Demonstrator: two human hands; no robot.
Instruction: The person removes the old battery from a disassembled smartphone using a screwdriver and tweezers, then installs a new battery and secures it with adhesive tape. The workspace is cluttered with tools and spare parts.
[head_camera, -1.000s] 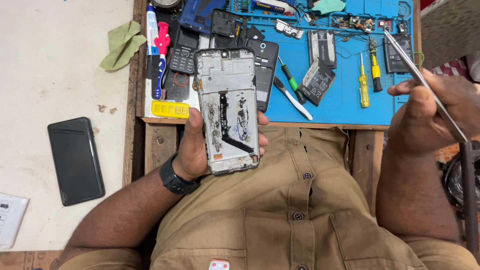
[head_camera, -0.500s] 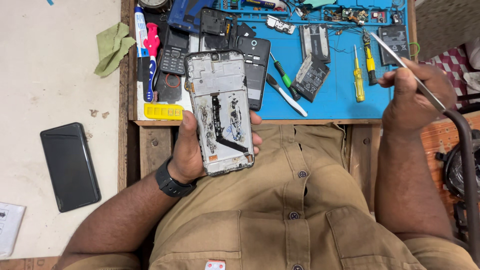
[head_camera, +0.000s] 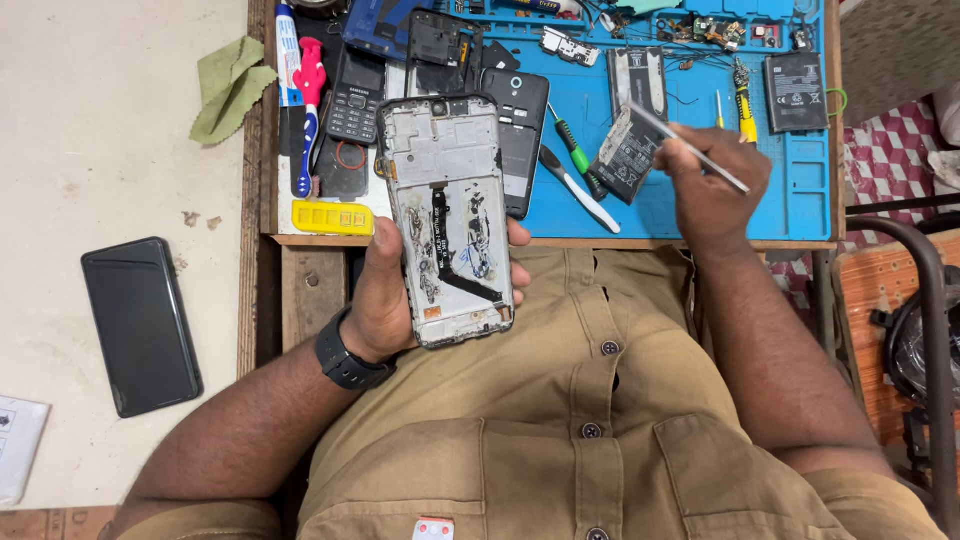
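My left hand (head_camera: 385, 295) grips an opened phone frame (head_camera: 448, 215) from behind, its bare inside with a black flex cable facing up, held above my lap at the bench's front edge. My right hand (head_camera: 712, 190) is closed around thin metal tweezers (head_camera: 690, 150), whose tip points up-left toward a loose phone battery (head_camera: 622, 155) lying on the blue work mat (head_camera: 800, 175). A black watch sits on my left wrist.
On the mat lie a green-handled screwdriver (head_camera: 574, 150), a yellow screwdriver (head_camera: 745, 110), another battery (head_camera: 795, 92), small circuit parts and several black phone pieces (head_camera: 520, 140). A yellow strip (head_camera: 332, 217), toothbrushes (head_camera: 305, 110), a green cloth (head_camera: 230, 85) and a black phone (head_camera: 140, 325) lie left.
My right hand has moved left and down over the mat, bringing the tweezers' tip beside the loose battery. The left hand still holds the phone frame in about the same place.
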